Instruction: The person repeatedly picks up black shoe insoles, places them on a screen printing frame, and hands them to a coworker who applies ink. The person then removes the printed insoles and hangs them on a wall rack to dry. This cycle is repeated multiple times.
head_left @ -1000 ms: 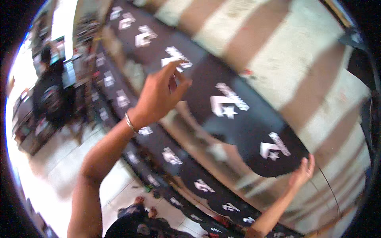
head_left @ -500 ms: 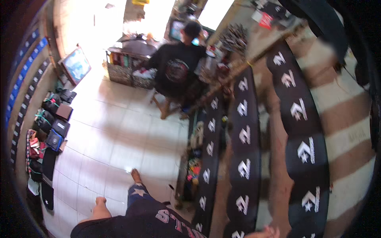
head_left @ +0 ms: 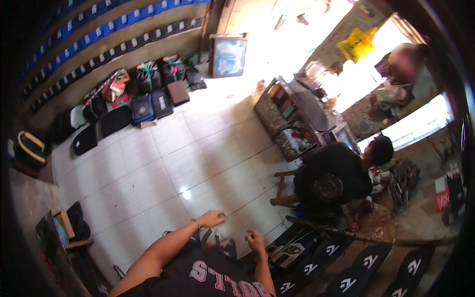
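Observation:
My left hand (head_left: 212, 218) is held out in front of my body over the tiled floor, its fingers curled in and nothing visible between them. To its right, my right hand (head_left: 255, 241) is raised beside my shirt, fingers bent inward, also with no object showing. Neither hand touches anything around it. Closest to the right hand are rows of black panels (head_left: 310, 269) with white printed emblems, on long boards at the lower right. Dark straps (head_left: 210, 238) show below the left hand, partly hidden by my shirt.
Another person in black (head_left: 332, 173) sits on a wooden stool (head_left: 284, 188) by a cluttered desk (head_left: 277, 121). Bags and bundles (head_left: 153, 104) line the left wall beneath rows of blue and black printed pieces (head_left: 99, 37). A framed screen (head_left: 228, 56) leans near the bright doorway.
My view has swung left, so the seated person and black panel rows now lie farther right and lower. Both hands have come up before me; earlier only the right showed, at the lower edge.

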